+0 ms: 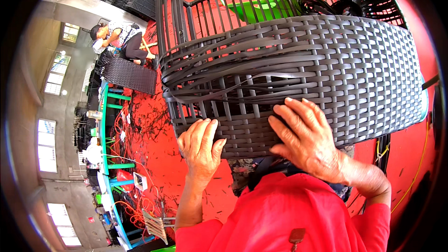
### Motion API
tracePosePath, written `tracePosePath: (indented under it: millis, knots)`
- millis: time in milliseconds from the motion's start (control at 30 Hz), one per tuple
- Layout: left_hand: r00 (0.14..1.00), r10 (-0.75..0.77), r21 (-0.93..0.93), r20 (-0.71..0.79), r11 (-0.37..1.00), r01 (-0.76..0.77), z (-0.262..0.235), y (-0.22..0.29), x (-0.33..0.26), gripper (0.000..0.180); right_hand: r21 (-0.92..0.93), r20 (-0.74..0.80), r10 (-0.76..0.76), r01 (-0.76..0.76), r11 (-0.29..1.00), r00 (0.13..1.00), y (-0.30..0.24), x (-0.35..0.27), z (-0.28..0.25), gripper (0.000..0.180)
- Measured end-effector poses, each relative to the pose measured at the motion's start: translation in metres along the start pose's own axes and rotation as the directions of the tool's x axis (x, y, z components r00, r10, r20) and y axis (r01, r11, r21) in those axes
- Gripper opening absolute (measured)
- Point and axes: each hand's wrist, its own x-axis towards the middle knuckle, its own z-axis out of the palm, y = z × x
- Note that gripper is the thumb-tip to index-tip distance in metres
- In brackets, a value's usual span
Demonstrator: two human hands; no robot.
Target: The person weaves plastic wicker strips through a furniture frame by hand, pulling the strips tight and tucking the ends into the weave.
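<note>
A dark grey woven furniture frame (364, 65) lies across in front of me, its flat plastic strips tightly woven on the right. Toward the left, loose strips (242, 58) run side by side over bare uprights, with gaps between them. My left hand (201, 147) rests on the near left part of the weave, its fingers stretched out and thumb apart. Flat on the weave to the right of it lies my right hand (308, 137), fingers spread, tips near the lowest loose strips. No strip shows gripped in either hand.
Black strip coils (326, 5) and a green seat (263, 9) show behind the frame's bars. At the left, a person sits by a woven panel (129, 72). A green-blue bench frame (106, 149), orange hoses and strip scraps on the red floor (163, 191) lie nearer.
</note>
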Motion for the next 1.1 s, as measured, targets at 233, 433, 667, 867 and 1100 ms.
tracePosePath:
  millis: [233,433,667,867,1100]
  knots:
    - [0.990,-0.004,-0.112,-0.143,0.994,-0.012,-0.003,0.015,0.015,0.016,-0.210,0.187,-0.002,0.042,0.977,0.982,-0.016,-0.020,0.014,0.077]
    - [0.987,0.103,-0.227,-0.126,0.965,-0.130,0.011,0.063,0.071,0.025,-0.201,0.077,-0.010,0.026,0.979,0.997,-0.018,-0.022,0.018,0.077]
    - [0.978,0.195,-0.168,-0.079,0.964,-0.205,0.021,0.070,0.088,0.020,0.010,-0.092,-0.033,0.034,0.999,0.995,-0.011,-0.030,0.026,0.061]
    - [0.964,0.261,-0.198,-0.038,0.944,-0.264,0.014,0.077,0.094,0.017,0.278,-0.304,-0.031,0.120,0.953,0.952,-0.009,-0.028,0.032,0.034]
    - [0.964,0.239,-0.315,0.121,0.930,-0.191,-0.016,0.062,0.078,0.018,0.291,-0.482,-0.001,0.161,0.943,0.876,-0.009,-0.010,0.018,0.035]
